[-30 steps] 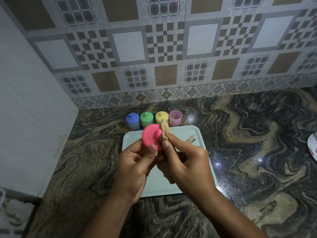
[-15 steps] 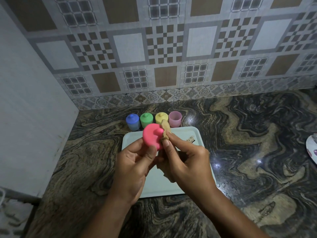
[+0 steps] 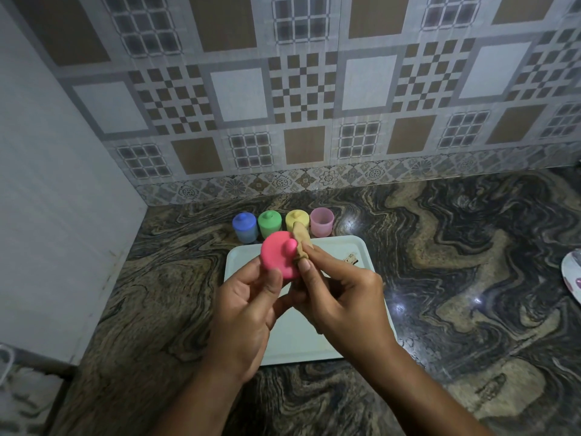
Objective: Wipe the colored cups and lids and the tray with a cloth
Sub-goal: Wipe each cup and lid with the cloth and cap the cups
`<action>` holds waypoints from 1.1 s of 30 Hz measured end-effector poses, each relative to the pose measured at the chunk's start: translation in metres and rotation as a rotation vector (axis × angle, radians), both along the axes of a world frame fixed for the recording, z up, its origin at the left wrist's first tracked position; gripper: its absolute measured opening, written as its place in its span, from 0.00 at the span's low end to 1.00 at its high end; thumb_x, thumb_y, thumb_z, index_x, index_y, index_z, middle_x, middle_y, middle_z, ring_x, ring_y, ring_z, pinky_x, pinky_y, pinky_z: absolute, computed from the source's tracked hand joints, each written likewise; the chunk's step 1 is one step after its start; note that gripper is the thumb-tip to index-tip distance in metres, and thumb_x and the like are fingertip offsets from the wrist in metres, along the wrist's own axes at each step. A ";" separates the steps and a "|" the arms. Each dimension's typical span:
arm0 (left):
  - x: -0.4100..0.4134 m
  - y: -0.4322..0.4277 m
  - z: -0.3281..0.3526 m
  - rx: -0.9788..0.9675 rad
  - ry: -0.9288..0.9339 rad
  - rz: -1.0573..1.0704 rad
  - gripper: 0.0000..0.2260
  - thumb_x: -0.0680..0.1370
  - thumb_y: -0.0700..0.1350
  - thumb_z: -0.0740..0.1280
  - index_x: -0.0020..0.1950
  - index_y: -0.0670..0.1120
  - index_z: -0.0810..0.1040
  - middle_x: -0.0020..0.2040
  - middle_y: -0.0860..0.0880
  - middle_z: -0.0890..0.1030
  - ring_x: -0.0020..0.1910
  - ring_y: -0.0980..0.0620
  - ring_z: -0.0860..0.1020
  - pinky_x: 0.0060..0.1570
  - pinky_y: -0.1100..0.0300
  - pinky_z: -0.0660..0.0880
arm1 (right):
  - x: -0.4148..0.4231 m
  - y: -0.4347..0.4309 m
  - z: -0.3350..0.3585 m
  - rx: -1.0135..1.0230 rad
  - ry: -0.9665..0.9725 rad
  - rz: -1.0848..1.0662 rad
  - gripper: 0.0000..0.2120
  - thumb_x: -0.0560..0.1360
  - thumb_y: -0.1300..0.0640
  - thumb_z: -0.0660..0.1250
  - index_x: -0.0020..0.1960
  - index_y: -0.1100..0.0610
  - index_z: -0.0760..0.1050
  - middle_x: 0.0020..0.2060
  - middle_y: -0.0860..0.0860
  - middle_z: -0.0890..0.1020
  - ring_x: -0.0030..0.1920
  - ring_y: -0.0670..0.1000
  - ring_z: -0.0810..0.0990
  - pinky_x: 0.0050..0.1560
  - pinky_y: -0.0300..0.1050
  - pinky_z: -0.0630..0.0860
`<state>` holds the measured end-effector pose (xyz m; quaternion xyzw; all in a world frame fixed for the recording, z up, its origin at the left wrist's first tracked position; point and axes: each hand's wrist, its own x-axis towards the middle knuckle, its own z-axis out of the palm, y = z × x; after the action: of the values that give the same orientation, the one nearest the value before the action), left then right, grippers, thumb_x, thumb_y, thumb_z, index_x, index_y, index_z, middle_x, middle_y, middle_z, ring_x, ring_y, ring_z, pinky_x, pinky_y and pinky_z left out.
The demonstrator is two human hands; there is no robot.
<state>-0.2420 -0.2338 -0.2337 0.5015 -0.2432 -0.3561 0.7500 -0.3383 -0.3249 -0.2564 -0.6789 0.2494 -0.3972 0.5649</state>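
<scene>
Pink lid pinched in left hand, right hand gripping tan cloth; pink cup stands open

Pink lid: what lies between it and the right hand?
Head view: the tan cloth, pinched in the right hand, lies against the pink lid that the left hand holds.
</scene>
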 end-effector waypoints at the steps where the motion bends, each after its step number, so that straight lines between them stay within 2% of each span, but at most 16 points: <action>1: 0.001 0.000 0.000 0.012 0.011 0.012 0.13 0.80 0.43 0.61 0.60 0.41 0.81 0.58 0.41 0.84 0.57 0.46 0.82 0.51 0.51 0.81 | 0.000 0.000 0.002 0.007 -0.007 0.002 0.14 0.79 0.54 0.69 0.63 0.47 0.83 0.39 0.36 0.80 0.31 0.37 0.77 0.37 0.37 0.74; 4: 0.006 -0.001 0.003 0.039 0.065 0.050 0.13 0.77 0.47 0.62 0.48 0.46 0.86 0.47 0.44 0.86 0.43 0.53 0.83 0.34 0.62 0.77 | 0.000 0.001 0.006 0.008 -0.006 -0.008 0.13 0.79 0.53 0.69 0.62 0.47 0.83 0.31 0.37 0.82 0.25 0.48 0.77 0.28 0.45 0.75; 6: 0.008 -0.002 0.003 0.073 0.101 0.067 0.14 0.77 0.50 0.63 0.46 0.46 0.86 0.45 0.44 0.85 0.39 0.54 0.81 0.29 0.63 0.74 | 0.000 0.000 0.005 0.001 0.022 -0.003 0.12 0.81 0.55 0.69 0.62 0.48 0.84 0.31 0.36 0.82 0.24 0.45 0.75 0.28 0.40 0.72; 8: 0.009 -0.003 0.002 0.083 0.109 0.087 0.15 0.78 0.53 0.63 0.48 0.46 0.86 0.49 0.43 0.86 0.45 0.52 0.83 0.33 0.62 0.77 | 0.001 -0.001 0.003 0.014 0.023 0.014 0.12 0.81 0.55 0.69 0.62 0.46 0.83 0.36 0.38 0.83 0.25 0.41 0.75 0.30 0.37 0.71; 10: 0.008 -0.002 0.001 0.015 0.079 0.055 0.17 0.78 0.56 0.65 0.55 0.44 0.84 0.58 0.41 0.83 0.57 0.47 0.82 0.47 0.55 0.81 | 0.002 0.001 0.002 0.038 0.001 0.030 0.12 0.81 0.53 0.68 0.62 0.45 0.83 0.38 0.37 0.82 0.26 0.43 0.76 0.31 0.40 0.73; 12: 0.005 -0.001 -0.001 -0.017 0.010 0.000 0.16 0.79 0.51 0.66 0.60 0.43 0.82 0.61 0.41 0.82 0.61 0.46 0.81 0.52 0.52 0.80 | 0.003 0.001 0.001 0.012 -0.008 0.015 0.13 0.79 0.52 0.68 0.63 0.47 0.83 0.38 0.34 0.79 0.30 0.39 0.77 0.36 0.40 0.74; 14: 0.005 0.001 0.001 0.014 0.017 0.003 0.12 0.78 0.47 0.65 0.55 0.44 0.84 0.54 0.43 0.85 0.52 0.50 0.83 0.42 0.58 0.80 | 0.003 0.000 0.001 -0.026 -0.004 -0.011 0.14 0.79 0.52 0.69 0.63 0.49 0.83 0.40 0.35 0.79 0.33 0.35 0.77 0.39 0.36 0.74; 16: 0.005 0.001 0.005 0.046 0.082 0.040 0.13 0.76 0.49 0.64 0.46 0.46 0.86 0.42 0.45 0.85 0.37 0.55 0.80 0.29 0.64 0.73 | 0.002 -0.001 0.001 -0.020 0.011 -0.006 0.13 0.79 0.52 0.69 0.63 0.49 0.83 0.39 0.36 0.79 0.32 0.34 0.77 0.39 0.35 0.74; 19: 0.008 -0.002 0.005 0.103 0.134 0.104 0.18 0.74 0.56 0.63 0.41 0.45 0.87 0.37 0.45 0.83 0.30 0.55 0.75 0.24 0.65 0.68 | 0.003 0.002 0.002 0.021 0.018 0.038 0.11 0.82 0.55 0.68 0.63 0.49 0.84 0.36 0.33 0.77 0.27 0.38 0.77 0.33 0.35 0.73; 22: 0.007 -0.003 0.002 0.073 0.108 0.083 0.21 0.75 0.60 0.61 0.49 0.46 0.86 0.51 0.43 0.86 0.47 0.50 0.84 0.36 0.60 0.79 | 0.003 0.005 0.003 0.057 0.002 0.055 0.12 0.82 0.55 0.67 0.62 0.46 0.84 0.37 0.33 0.79 0.25 0.42 0.76 0.30 0.38 0.72; 24: 0.009 0.000 -0.001 -0.006 0.044 0.026 0.21 0.75 0.59 0.67 0.58 0.45 0.83 0.60 0.41 0.82 0.60 0.46 0.81 0.52 0.51 0.81 | 0.002 0.004 0.004 0.036 0.006 0.045 0.12 0.82 0.56 0.68 0.62 0.44 0.83 0.35 0.31 0.78 0.26 0.42 0.75 0.31 0.40 0.73; 25: 0.009 0.002 -0.002 -0.020 0.003 0.000 0.22 0.74 0.57 0.70 0.61 0.44 0.81 0.62 0.41 0.82 0.62 0.45 0.80 0.54 0.50 0.80 | 0.001 0.004 0.005 0.015 0.006 0.038 0.13 0.81 0.56 0.69 0.62 0.44 0.83 0.36 0.31 0.79 0.27 0.41 0.75 0.33 0.39 0.73; 27: 0.009 0.003 -0.002 0.010 -0.004 -0.009 0.17 0.72 0.52 0.73 0.58 0.46 0.84 0.56 0.44 0.84 0.53 0.51 0.83 0.45 0.59 0.80 | 0.000 0.004 0.005 -0.012 -0.017 0.018 0.13 0.80 0.56 0.69 0.63 0.47 0.83 0.37 0.32 0.80 0.28 0.40 0.76 0.35 0.40 0.75; 29: 0.007 0.004 0.003 0.028 0.083 0.001 0.09 0.73 0.48 0.69 0.47 0.48 0.87 0.45 0.48 0.85 0.38 0.58 0.81 0.29 0.66 0.73 | 0.001 0.003 0.002 -0.014 -0.044 -0.002 0.13 0.79 0.54 0.69 0.63 0.49 0.83 0.33 0.31 0.78 0.27 0.40 0.75 0.36 0.40 0.73; 31: 0.008 0.003 0.004 0.052 0.143 0.018 0.10 0.74 0.46 0.65 0.43 0.47 0.87 0.43 0.48 0.85 0.35 0.59 0.79 0.25 0.66 0.68 | 0.002 0.003 -0.001 -0.029 -0.043 -0.004 0.12 0.80 0.54 0.68 0.62 0.50 0.83 0.29 0.35 0.79 0.26 0.41 0.73 0.32 0.41 0.71; 33: 0.009 0.001 0.004 0.088 0.172 0.040 0.11 0.76 0.47 0.64 0.46 0.46 0.86 0.45 0.47 0.85 0.37 0.57 0.80 0.27 0.66 0.71 | 0.001 0.003 -0.003 -0.077 -0.038 0.013 0.11 0.80 0.57 0.68 0.60 0.50 0.84 0.30 0.40 0.80 0.25 0.45 0.73 0.27 0.46 0.73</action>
<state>-0.2327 -0.2326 -0.2296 0.5063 -0.1519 -0.3934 0.7522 -0.3373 -0.3216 -0.2590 -0.6942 0.2186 -0.4156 0.5456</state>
